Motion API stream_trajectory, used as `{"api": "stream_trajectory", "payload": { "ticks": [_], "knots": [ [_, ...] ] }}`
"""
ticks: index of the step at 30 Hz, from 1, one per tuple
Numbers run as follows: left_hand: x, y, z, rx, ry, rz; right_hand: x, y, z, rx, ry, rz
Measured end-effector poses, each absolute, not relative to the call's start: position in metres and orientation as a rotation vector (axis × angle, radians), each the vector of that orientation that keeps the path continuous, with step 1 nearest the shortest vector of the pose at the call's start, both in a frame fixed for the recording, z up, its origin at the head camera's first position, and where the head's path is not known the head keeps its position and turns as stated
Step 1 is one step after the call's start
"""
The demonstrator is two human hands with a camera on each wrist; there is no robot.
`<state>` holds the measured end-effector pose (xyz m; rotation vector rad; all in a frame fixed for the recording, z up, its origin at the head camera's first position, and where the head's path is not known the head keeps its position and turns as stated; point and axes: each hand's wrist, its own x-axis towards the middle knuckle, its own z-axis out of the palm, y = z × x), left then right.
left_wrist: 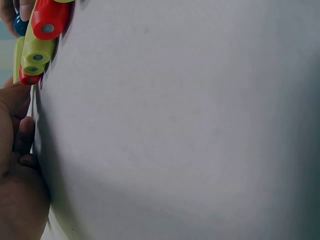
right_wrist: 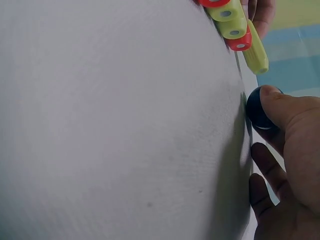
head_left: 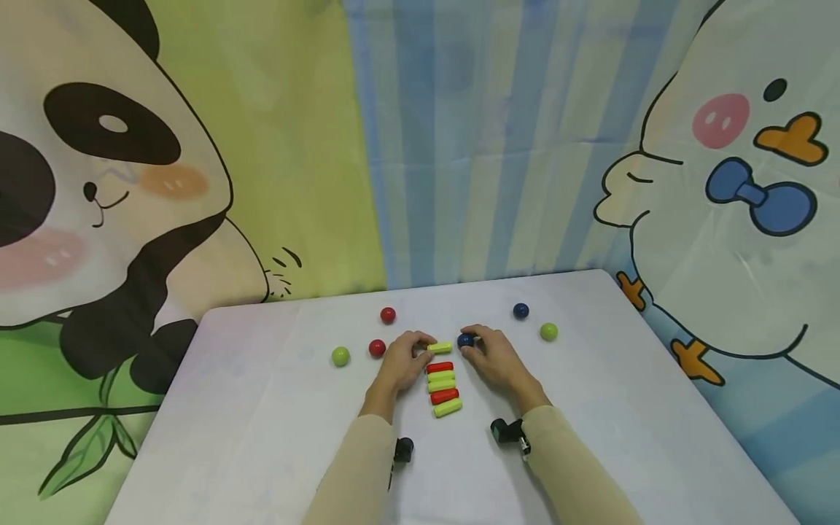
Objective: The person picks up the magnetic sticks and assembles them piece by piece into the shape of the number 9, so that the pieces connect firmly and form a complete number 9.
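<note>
My left hand [head_left: 399,362] pinches one end of a yellow-green rod [head_left: 441,348] between thumb and fingers, its free end pointing right. Facing it, my right hand [head_left: 495,359] grips a dark blue ball [head_left: 465,340] by thumb and fingertips, with a small gap between ball and rod. In the right wrist view, the thumb lies over the blue ball [right_wrist: 256,112]. Just below the hands, several short rods lie side by side in a column, among them a red rod [head_left: 440,367] and a yellow-green rod [head_left: 448,407]. Silvery discs show in the rod ends in the left wrist view.
Left of the hands lie two red balls [head_left: 377,348] and a green ball [head_left: 340,356]. Toward the right are another dark blue ball [head_left: 521,310] and a green ball [head_left: 548,332]. The white table [head_left: 262,437] ends at a printed curtain [head_left: 453,182].
</note>
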<state>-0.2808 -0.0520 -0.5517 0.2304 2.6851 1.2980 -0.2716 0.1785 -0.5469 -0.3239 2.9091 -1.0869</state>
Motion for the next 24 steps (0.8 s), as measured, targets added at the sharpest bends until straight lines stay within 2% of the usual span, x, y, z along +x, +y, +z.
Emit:
{"api": "stream_trajectory", "payload": {
  "ticks": [11,24],
  "knots": [
    [-0.279,-0.050,-0.553,0.230,2.677,1.311,-0.266,0.174,-0.549,-0.251,2.885,-1.107],
    [-0.280,-0.051,-0.554,0.219,2.688,1.323,-0.275,0.180,-0.548,-0.384,2.882,-1.035]
  ]
}}
